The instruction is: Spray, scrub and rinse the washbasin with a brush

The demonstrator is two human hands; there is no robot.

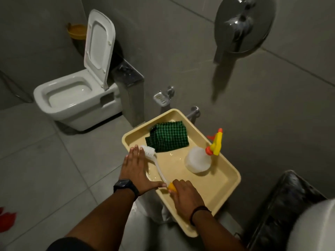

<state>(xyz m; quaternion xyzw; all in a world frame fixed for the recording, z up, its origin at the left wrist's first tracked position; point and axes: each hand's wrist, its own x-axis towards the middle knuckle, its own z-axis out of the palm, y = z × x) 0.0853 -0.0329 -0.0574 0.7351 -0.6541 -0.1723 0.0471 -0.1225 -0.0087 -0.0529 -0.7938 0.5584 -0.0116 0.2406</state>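
A beige tray [228, 185] sits low in front of me. In it lie a white brush [155, 163] with a yellow grip, a folded green checked cloth [169, 136] and a clear spray bottle [198, 160] with a yellow and orange trigger head. My right hand [184, 193] is closed around the yellow end of the brush handle. My left hand [135, 169] lies flat with spread fingers over the tray's left rim, next to the bristle head. The edge of a white washbasin [315, 227] shows at the bottom right.
A white toilet [72, 98] with its lid up stands at the back left. A chrome mixer tap [243, 26] and a soap holder [161, 98] are on the grey tiled wall. A dark counter edge [282, 205] runs at the right. Something red [7, 221] lies on the floor at left.
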